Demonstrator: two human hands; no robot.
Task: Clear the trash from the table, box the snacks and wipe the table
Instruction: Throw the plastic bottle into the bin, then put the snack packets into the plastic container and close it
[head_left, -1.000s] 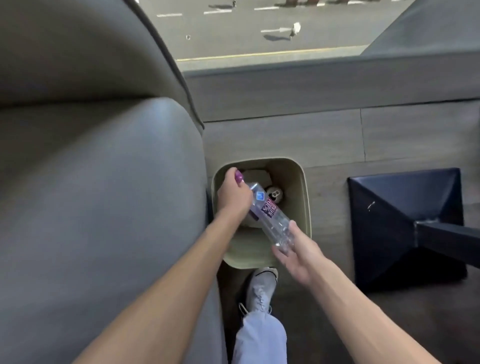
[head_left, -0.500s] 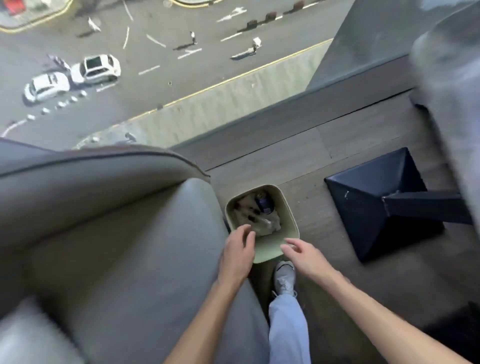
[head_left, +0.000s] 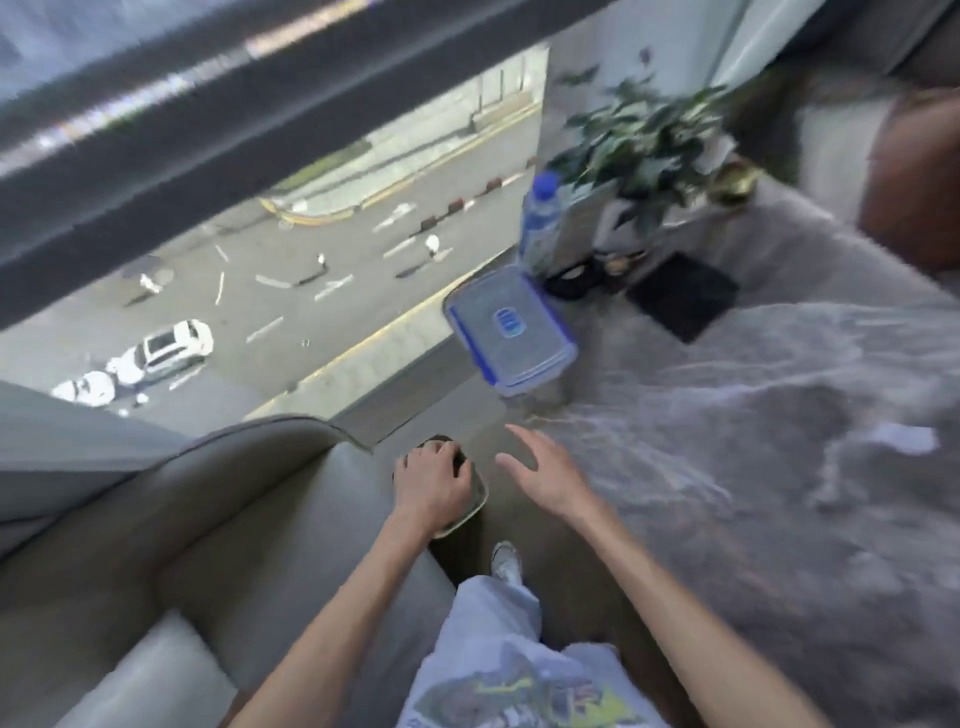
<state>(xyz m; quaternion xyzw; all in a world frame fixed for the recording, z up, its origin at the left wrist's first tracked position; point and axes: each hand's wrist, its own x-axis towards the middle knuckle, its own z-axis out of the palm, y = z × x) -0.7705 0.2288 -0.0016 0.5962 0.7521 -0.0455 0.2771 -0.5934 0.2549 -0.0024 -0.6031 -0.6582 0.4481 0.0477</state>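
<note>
My left hand (head_left: 430, 480) hovers over the beige trash bin (head_left: 474, 512) on the floor, fingers loosely bent with nothing in them; it hides most of the bin. My right hand (head_left: 540, 467) is just to the right of the bin, fingers spread and empty, near the edge of the grey marbled table (head_left: 727, 467). On the table's far corner lies a clear snack box (head_left: 511, 332) with blue clasps, lid on. Behind the box stands a water bottle (head_left: 540, 218) with a blue cap. A white scrap (head_left: 906, 439) lies on the table at right. The view is blurred.
A grey sofa (head_left: 208, 545) fills the left side, beside the bin. A potted plant (head_left: 649, 135), a black mat (head_left: 683, 293) and a small dark round object (head_left: 571, 280) stand at the table's far end. A window overlooks a street. My leg and shoe (head_left: 505, 564) are below the bin.
The clear bottle held by both hands left them and lies in the bin. Both hands drew back empty. The view swung up from the floor to the table.
</note>
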